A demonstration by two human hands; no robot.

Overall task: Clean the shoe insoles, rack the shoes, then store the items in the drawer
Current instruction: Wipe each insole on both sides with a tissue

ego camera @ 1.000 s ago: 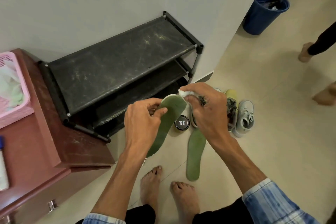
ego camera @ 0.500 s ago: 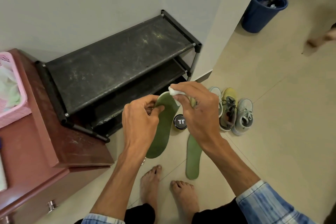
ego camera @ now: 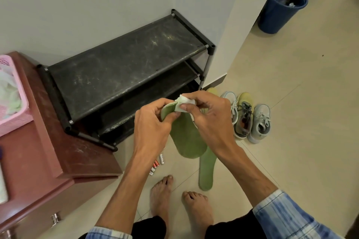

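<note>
**Insole wiping under way; racking and drawer steps not yet begun**

Wiping is the step in hand. The left hand (ego camera: 153, 128) clamps the narrow end of a green insole (ego camera: 186, 137) between thumb and curled fingers. The broad end hangs free toward six o'clock and one face is turned up to the person. The right hand (ego camera: 211, 122) pinches a folded white wipe (ego camera: 184, 104) against that same narrow end, just at one o'clock of the left thumb. Gripping so close to the rubbed spot likely keeps the floppy insole from bending away under pressure.

A second green insole (ego camera: 206, 170) lies flat on the floor (ego camera: 291, 161) at five o'clock of the hands, its far end hidden behind the held one. It is within easy reach, but I cannot tell whether it is already clean.

Sneakers (ego camera: 243, 116) stand in a row on the floor at three o'clock, near the foot of the black shoe rack (ego camera: 124, 64) and not yet on it.

A few batteries (ego camera: 157, 163) lie loose on the floor at seven o'clock, beside the brown cabinet (ego camera: 58, 151). They are probably the items meant for its drawer, whose knob (ego camera: 56, 217) shows at eight o'clock. A pink basket (ego camera: 11, 103) sits on the cabinet at nine o'clock.

Judging by how things lie, the task is in its early part.
</note>
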